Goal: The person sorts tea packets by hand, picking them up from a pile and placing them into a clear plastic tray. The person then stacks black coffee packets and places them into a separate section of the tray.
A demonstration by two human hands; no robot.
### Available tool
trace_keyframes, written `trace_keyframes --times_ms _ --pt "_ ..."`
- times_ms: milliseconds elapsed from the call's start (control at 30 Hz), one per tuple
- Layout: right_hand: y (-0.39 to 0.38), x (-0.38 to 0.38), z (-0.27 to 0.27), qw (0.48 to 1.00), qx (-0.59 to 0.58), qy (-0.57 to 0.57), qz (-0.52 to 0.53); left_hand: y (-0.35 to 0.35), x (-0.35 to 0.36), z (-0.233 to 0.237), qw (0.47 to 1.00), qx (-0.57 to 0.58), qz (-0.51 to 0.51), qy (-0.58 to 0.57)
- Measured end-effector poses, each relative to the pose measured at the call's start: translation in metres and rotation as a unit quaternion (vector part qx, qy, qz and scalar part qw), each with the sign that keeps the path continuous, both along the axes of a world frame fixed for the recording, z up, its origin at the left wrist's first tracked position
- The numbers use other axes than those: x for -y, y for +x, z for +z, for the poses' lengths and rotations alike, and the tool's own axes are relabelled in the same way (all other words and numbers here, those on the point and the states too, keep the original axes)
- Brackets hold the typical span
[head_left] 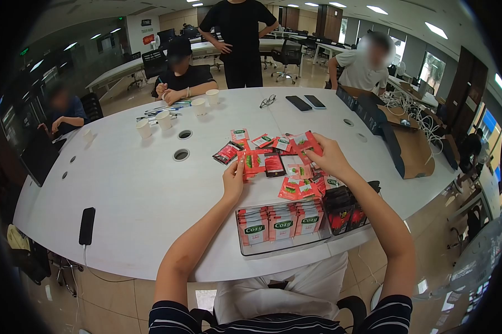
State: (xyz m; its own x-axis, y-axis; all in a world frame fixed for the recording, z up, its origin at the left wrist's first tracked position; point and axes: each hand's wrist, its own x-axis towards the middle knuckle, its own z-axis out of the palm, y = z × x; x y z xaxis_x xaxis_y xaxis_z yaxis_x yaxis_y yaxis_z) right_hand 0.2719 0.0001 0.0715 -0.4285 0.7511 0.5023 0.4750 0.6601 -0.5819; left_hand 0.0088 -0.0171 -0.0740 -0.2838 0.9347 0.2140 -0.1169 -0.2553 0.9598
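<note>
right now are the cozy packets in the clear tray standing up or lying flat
Upright: the Cozy packets stand on edge in rows in the clear tray.

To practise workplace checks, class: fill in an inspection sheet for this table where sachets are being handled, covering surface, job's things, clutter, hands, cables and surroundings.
Surface: white table, round holes in its top.
Job's things: loose red sachets piled mid-table; clear tray at the near edge holding upright Cozy sachets, dark packets beside them.
Clutter: paper cups, glasses, two phones, cardboard box.
Hands: left hand pinches a red sachet; right hand grips a second red sachet.
Cables: black phone on a cable at the left edge; white cables by the box.
Surroundings: people along the far side; open office behind.
</note>
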Motion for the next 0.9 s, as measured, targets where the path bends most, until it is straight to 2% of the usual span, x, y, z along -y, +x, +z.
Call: trace_keyframes --times_ms 100,200,300,367,433,500,600,800,900 --pt "-0.001 0.011 0.007 1.0 0.004 -0.016 -0.007 0.001 -0.001 -0.002 1.0 0.008 0.004 0.004" --pt "0.004 0.006 0.001 0.998 -0.006 -0.008 0.061 0.001 -0.003 -0.002 1.0 0.012 0.014 0.01" --pt "0.004 0.017 0.001 0.99 0.017 0.131 0.038 0.002 -0.002 0.0 1.0 0.015 0.017 0.011" --pt "0.007 0.018 -0.002 0.997 -0.012 0.058 0.04 0.002 -0.002 -0.001 1.0 0.014 0.013 0.012" --pt "0.011 0.019 0.0 0.996 -0.035 -0.06 0.061 0.0 -0.002 -0.002 1.0 0.005 0.008 0.005" --pt "0.014 0.023 0.009 0.969 -0.053 -0.221 0.098 0.0 -0.001 -0.002 1.0 0.003 0.005 0.001" --pt "0.009 0.044 0.014 0.968 -0.082 -0.23 0.062 0.001 0.0 0.001 1.0 0.006 0.004 0.0" --pt "0.018 0.058 0.009 0.979 -0.105 -0.159 0.069 -0.002 -0.002 -0.004 1.0 0.005 0.0 0.0" --pt "0.018 0.072 0.014 0.959 -0.159 -0.222 0.07 0.0 -0.002 -0.002 1.0 0.014 0.017 0.008"
